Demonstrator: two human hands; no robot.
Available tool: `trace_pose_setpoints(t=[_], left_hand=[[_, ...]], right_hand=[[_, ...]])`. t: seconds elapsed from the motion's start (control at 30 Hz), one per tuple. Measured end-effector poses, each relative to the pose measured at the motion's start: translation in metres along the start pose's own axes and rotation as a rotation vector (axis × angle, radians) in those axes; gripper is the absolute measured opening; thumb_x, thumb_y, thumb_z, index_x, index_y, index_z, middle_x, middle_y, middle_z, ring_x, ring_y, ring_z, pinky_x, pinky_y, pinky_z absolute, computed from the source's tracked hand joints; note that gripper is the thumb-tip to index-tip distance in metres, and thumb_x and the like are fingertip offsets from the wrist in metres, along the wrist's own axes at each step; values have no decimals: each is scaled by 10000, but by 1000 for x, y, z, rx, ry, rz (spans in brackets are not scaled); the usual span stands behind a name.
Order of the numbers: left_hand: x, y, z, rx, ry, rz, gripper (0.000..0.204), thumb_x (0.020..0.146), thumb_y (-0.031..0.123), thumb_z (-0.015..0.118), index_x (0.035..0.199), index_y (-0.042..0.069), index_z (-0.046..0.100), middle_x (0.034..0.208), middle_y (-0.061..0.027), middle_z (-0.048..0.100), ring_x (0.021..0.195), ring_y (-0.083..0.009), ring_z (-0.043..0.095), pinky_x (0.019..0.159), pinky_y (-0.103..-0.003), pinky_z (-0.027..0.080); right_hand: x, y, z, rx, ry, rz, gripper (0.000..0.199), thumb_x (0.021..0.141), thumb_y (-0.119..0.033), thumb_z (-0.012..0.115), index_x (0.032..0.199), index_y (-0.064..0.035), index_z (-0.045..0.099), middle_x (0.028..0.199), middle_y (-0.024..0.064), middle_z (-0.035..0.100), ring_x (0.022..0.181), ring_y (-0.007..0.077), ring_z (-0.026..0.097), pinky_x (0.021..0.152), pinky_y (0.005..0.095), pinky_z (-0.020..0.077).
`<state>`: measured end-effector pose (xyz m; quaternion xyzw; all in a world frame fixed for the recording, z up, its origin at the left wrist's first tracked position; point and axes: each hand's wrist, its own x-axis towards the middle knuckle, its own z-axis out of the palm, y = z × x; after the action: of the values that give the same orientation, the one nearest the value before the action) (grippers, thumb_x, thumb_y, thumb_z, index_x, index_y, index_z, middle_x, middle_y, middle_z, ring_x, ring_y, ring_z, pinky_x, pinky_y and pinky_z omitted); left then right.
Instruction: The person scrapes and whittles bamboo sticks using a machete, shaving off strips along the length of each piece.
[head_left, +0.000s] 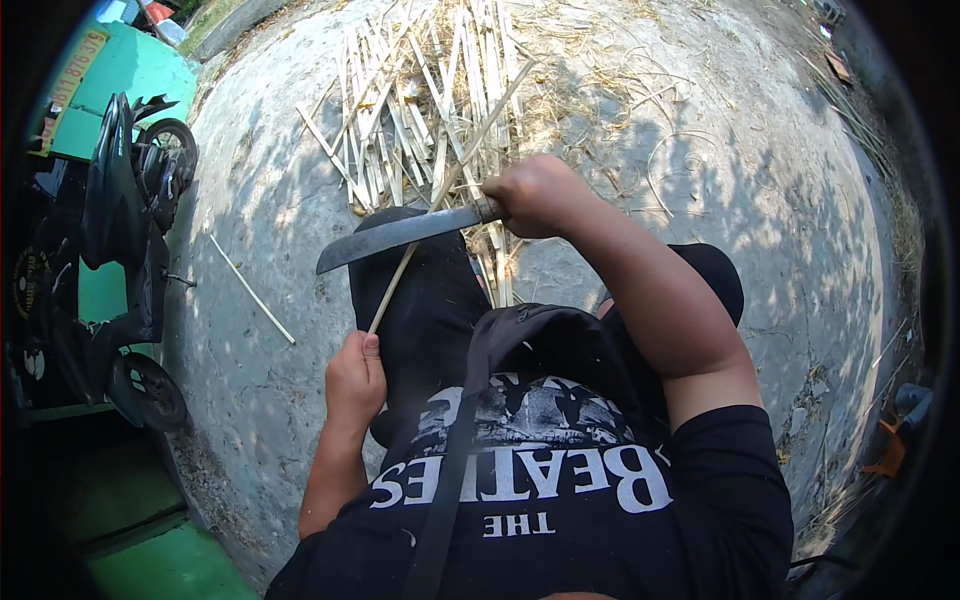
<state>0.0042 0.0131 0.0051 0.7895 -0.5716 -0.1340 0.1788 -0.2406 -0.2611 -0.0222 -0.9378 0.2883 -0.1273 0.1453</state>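
Note:
My right hand (538,195) grips the handle of a long dark machete (400,237), its blade pointing left across my black-trousered knee. My left hand (355,378) holds the near end of a thin pale bamboo strip (455,170) that runs up and right, passing under the blade and out over the pile. The blade's edge lies against the strip just above my knee. A heap of split bamboo strips (410,110) lies on the concrete ground ahead of me.
A parked dark motorbike (125,250) stands at the left beside a green wall (150,70). One loose strip (250,290) lies on the concrete (750,180) at the left. Dry shavings and curled slivers are scattered at the right.

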Motion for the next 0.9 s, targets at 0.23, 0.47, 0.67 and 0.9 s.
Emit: trace_pose_setpoints(t=[0.23,0.47,0.67,0.9], left_hand=[[-4,-10,-12,42,8,24,362,1091,284,457,905,7,595,720,-253,618,704,-492,622,611,-530,464],[-4,-21,-7,-6,-35,0,369,1091,287,458,898,0,586,710,-252,611,689,-487,617,605,-526,459],[-9,-41,-15,-54,-37,44,372,1092,285,449,896,-1,583,701,-240,603,661,-476,602,590,-513,444],[-18,-50,-21,-42,-34,24,376,1092,281,442,890,-1,587,692,-231,593,652,-460,598,587,-505,436]], right_hand=[[-18,89,-12,-6,82,522,130,807,-174,637,898,-111,705,865,179,710,869,394,689,772,503,551],[-1,23,-28,24,-33,419,186,824,-197,650,990,-150,718,924,115,738,926,344,715,830,485,565],[-5,29,-11,-85,122,117,68,759,-168,697,789,-133,647,742,102,676,751,348,693,672,474,552],[-14,69,-15,15,83,526,149,827,-189,638,949,-142,709,877,144,719,898,336,707,789,485,564]])
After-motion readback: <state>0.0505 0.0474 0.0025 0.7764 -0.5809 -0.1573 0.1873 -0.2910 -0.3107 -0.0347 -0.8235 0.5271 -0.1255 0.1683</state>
